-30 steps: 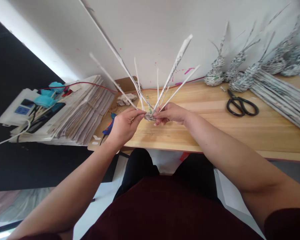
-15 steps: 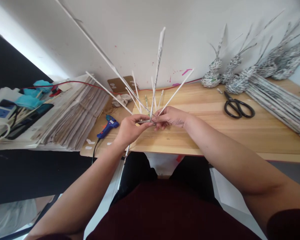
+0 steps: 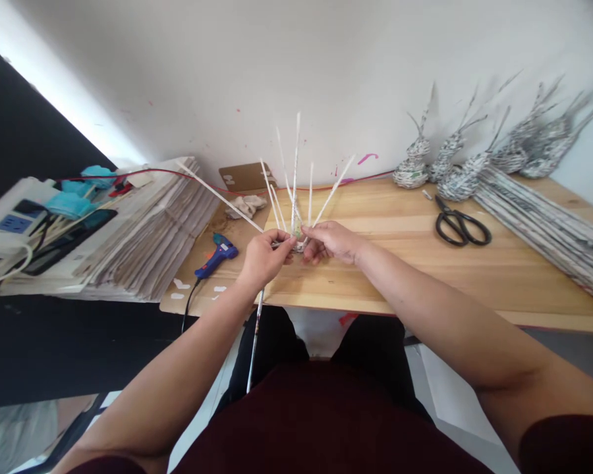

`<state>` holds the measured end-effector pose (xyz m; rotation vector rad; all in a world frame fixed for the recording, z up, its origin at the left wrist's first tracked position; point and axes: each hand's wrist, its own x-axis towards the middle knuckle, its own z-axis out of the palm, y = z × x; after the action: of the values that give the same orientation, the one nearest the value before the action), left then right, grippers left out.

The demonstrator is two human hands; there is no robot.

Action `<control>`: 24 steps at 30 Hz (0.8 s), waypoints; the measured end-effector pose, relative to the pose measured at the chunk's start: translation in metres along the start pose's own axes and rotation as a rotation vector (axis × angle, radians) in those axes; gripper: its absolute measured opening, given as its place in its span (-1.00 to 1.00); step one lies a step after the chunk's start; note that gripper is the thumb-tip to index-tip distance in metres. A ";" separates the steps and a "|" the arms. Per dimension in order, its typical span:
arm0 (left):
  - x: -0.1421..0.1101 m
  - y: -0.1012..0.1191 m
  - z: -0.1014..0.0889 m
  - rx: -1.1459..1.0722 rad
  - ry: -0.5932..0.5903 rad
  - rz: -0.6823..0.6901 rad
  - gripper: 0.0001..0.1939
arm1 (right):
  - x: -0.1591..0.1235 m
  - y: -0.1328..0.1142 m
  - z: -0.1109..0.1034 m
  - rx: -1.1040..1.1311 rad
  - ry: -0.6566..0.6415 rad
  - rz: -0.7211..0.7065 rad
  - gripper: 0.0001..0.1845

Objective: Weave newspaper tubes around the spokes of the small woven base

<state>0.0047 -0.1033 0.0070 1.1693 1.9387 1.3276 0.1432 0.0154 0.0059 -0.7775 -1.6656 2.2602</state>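
Between my hands, over the front of the wooden table [image 3: 375,276], is a small woven paper base [image 3: 299,247] with several white rolled-paper sticks [image 3: 295,164] fanning upward from it. My left hand [image 3: 268,255] pinches the base's left side, and a paper stick [image 3: 255,339] hangs down below that hand past the table edge. My right hand [image 3: 332,241] grips the right side of the base, thumb on top near the foot of a slanting stick. My fingers hide most of the weave.
A blue glue gun [image 3: 216,257] lies left on cardboard, beside a tall stack of paper [image 3: 148,230]. Black scissors [image 3: 460,224] rest on the right. Behind them are several woven paper gourd shapes [image 3: 415,164] and a bundle of paper rolls [image 3: 543,230]. A crumpled cloth [image 3: 247,206] lies near the wall.
The long stick that pointed up to the left now hangs down below my left hand. The upright sticks have turned with the base. Both hands stay on it.
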 end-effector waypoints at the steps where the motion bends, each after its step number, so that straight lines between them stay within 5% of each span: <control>1: 0.002 -0.001 0.001 -0.021 0.012 -0.011 -0.62 | 0.000 0.000 0.001 0.007 0.009 -0.007 -0.68; 7: 0.013 -0.002 0.003 -0.165 0.049 -0.071 -0.60 | 0.002 0.004 0.004 0.126 0.034 -0.083 -0.72; 15: 0.012 0.001 0.005 0.116 0.034 0.062 -0.69 | 0.005 0.010 0.010 0.062 0.167 -0.017 -0.69; 19: 0.016 -0.001 0.005 0.086 0.061 0.050 -0.66 | 0.010 0.016 0.010 0.123 0.191 -0.101 -0.65; 24: 0.022 -0.004 0.003 -0.016 0.036 -0.058 -0.65 | 0.007 0.021 0.004 -0.242 0.193 -0.335 -0.53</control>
<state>-0.0051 -0.0828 0.0034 1.0809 1.9683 1.3399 0.1378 0.0082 -0.0151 -0.6804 -1.8377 1.7276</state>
